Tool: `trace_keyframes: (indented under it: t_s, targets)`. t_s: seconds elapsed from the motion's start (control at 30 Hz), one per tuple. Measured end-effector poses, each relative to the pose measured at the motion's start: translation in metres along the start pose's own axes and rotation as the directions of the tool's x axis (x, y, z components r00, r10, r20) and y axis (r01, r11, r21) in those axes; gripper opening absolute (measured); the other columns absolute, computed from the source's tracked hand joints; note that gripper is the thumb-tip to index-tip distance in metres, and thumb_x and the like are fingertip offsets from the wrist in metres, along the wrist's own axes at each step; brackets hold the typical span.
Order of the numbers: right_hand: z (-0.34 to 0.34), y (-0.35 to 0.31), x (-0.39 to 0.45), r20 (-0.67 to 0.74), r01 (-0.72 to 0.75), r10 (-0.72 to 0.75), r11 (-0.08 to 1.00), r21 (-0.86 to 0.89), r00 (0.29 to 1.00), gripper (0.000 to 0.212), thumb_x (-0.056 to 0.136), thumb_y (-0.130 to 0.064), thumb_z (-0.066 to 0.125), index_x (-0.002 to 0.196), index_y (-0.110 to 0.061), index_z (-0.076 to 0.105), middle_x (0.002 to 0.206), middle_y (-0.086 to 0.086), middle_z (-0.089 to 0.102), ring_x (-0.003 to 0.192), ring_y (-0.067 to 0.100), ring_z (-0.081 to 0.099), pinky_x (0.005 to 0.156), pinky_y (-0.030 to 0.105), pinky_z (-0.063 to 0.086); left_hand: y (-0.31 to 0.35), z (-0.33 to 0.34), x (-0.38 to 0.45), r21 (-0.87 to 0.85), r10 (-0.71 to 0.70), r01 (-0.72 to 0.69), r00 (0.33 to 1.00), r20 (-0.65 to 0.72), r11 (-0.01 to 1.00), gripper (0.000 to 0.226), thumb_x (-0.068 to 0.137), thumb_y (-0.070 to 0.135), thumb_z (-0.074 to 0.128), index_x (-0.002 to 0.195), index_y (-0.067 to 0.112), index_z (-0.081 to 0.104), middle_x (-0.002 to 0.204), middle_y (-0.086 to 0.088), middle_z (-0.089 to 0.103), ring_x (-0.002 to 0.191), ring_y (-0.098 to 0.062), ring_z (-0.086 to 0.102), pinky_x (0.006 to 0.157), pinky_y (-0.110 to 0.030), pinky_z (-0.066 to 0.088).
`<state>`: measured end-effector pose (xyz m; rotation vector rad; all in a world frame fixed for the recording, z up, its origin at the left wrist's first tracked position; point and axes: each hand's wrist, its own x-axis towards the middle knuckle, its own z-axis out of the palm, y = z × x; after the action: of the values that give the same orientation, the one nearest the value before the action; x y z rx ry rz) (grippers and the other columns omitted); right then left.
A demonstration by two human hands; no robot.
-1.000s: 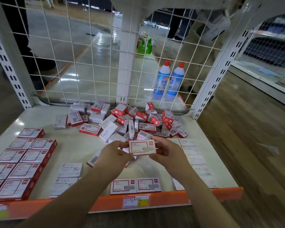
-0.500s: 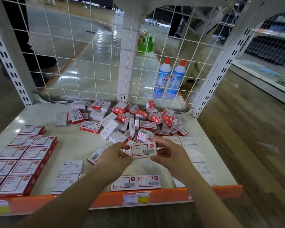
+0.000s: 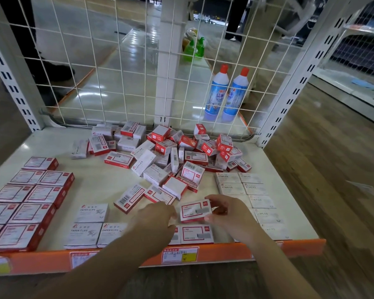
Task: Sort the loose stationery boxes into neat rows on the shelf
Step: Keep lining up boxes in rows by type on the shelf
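A small red-and-white stationery box (image 3: 194,211) is held low over the shelf front, just behind a matching box (image 3: 196,234) lying by the orange edge. My right hand (image 3: 229,214) pinches its right end between thumb and fingers. My left hand (image 3: 154,221) sits at its left end with curled fingers; whether it still touches the box is unclear. A jumbled pile of loose boxes (image 3: 173,156) fills the back middle of the white shelf (image 3: 99,182).
Larger red boxes (image 3: 28,201) stand in rows at the left, paper clip boxes (image 3: 89,225) at front centre-left, white staples boxes (image 3: 246,188) in rows at the right. A wire mesh back (image 3: 121,67) closes the shelf; two blue bottles (image 3: 227,93) stand behind it.
Both hands have brought the small box down and toward the front edge, from above the pile's near side to just behind the box lying at the front.
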<state>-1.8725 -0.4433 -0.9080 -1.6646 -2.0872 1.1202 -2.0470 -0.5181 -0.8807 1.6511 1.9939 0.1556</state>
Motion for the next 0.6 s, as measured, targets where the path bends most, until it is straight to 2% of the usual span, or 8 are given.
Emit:
trace_keyframes:
  t_s: [0.13,0.27,0.43,0.6]
  targets:
    - [0.003,0.005,0.003,0.028,0.008,-0.007,0.999,-0.032,1.000,0.045,0.082,-0.020,0.068,0.123,-0.031,0.055,0.100,-0.021,0.059,0.081,-0.010,0.051,0.057,0.002,0.040,0.004,0.006,0.004,0.050,0.002,-0.003,1.000,0.022,0.999,0.037,0.090,0.034,0.055,0.126,0.034,0.049,0.130,0.011,0.050,0.115,-0.012,0.049,0.091,-0.025,0.045]
    - [0.006,0.010,0.007,0.043,-0.024,0.026,0.999,-0.044,0.999,0.045,0.084,-0.021,0.066,0.125,-0.030,0.052,0.117,-0.013,0.059,0.097,-0.003,0.051,0.063,0.005,0.039,0.004,0.013,0.009,0.048,-0.016,0.016,1.000,0.008,0.999,0.039,0.090,0.035,0.055,0.128,0.034,0.047,0.133,0.010,0.048,0.119,-0.013,0.047,0.095,-0.028,0.045]
    - [0.009,0.012,0.015,0.042,-0.052,0.052,0.999,0.015,0.998,0.027,0.089,-0.020,0.058,0.115,-0.025,0.060,0.104,-0.014,0.057,0.085,-0.001,0.051,0.069,0.010,0.043,0.005,0.019,0.014,0.055,-0.003,0.003,1.000,0.004,0.998,0.044,0.091,0.038,0.053,0.133,0.035,0.041,0.137,0.010,0.044,0.124,-0.014,0.043,0.095,-0.032,0.045]
    - [0.009,0.015,0.019,0.063,-0.022,0.023,1.000,-0.022,0.998,0.027,0.090,-0.019,0.057,0.115,-0.026,0.061,0.103,-0.015,0.055,0.086,-0.002,0.050,0.067,0.009,0.041,0.008,0.023,0.020,0.039,0.052,-0.052,0.999,0.004,0.998,0.052,0.092,0.036,0.052,0.140,0.032,0.031,0.146,0.010,0.032,0.133,-0.013,0.031,0.104,-0.035,0.037]
